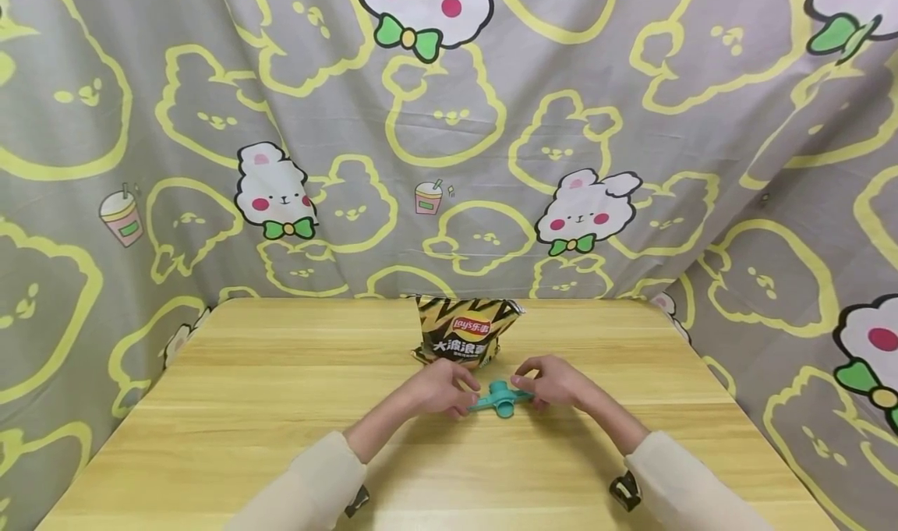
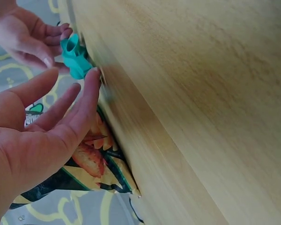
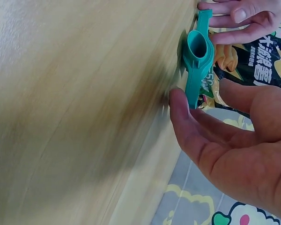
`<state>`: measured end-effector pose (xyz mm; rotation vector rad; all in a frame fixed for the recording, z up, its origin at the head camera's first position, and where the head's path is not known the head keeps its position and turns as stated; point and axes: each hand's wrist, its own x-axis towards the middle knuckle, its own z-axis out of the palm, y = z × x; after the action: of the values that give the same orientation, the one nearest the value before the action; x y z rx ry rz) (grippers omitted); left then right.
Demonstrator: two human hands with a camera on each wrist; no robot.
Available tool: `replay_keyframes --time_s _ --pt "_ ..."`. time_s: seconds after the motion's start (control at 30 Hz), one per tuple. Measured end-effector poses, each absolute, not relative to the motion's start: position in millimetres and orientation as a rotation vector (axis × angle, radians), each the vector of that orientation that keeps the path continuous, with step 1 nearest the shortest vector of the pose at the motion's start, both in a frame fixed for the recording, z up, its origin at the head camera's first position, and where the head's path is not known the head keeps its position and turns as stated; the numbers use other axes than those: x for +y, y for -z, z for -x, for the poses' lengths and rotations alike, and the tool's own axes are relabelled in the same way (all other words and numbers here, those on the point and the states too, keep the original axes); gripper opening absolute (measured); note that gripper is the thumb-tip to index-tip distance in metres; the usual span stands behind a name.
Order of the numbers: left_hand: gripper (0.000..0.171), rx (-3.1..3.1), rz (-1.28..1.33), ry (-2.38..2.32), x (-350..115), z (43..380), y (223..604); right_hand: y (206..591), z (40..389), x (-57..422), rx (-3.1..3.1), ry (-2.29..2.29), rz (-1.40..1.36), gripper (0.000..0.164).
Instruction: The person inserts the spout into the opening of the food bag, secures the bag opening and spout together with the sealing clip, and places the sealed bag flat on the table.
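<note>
A teal plastic bag-sealing clip with a round pour spout (image 1: 502, 400) lies on the wooden table between the two hands. My left hand (image 1: 442, 389) is at its left end, fingers loosely bent and thumb apart, a fingertip at or near the clip (image 2: 76, 58). At the other end is my right hand (image 1: 554, 381); in the right wrist view its fingertips come close to the clip's arm (image 3: 193, 86), with the thumb held away. Whether either hand touches the clip is unclear. Just behind stands a black-and-gold chip bag (image 1: 463, 330), upright.
The light wooden table (image 1: 281, 406) runs back to a grey curtain (image 1: 477, 141) with yellow outlines and white cartoon animals. More of this cloth hangs along both sides. Dark bands or devices (image 1: 625, 490) sit under the cream sleeves.
</note>
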<state>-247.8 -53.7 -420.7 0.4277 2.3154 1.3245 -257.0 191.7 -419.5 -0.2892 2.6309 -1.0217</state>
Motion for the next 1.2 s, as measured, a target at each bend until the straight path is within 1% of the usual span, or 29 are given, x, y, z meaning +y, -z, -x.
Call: replay_keyframes --time_s 0.23,0.43,0.8,1.03,1.2 --pt "0.025 2.314 -0.411 -1.364 -54.7 247.5 420.0 418.6 257.5 193.4 2.592 1.037 0.346 0.020" --pt "0.024 2.318 -0.395 -1.395 -55.2 246.8 418.9 415.9 256.9 194.9 2.594 1.026 0.400 0.014" --pt "0.023 2.351 -0.395 -1.398 -56.9 248.2 420.3 414.7 256.1 193.0 2.492 1.154 0.373 0.009" --pt "0.026 2.356 -0.389 -1.378 -59.6 248.6 417.7 410.4 255.8 192.0 2.449 1.201 0.343 0.010" --pt "0.022 2.325 -0.377 -1.404 -61.1 250.2 418.2 411.5 257.7 193.3 2.411 1.242 0.345 0.011"
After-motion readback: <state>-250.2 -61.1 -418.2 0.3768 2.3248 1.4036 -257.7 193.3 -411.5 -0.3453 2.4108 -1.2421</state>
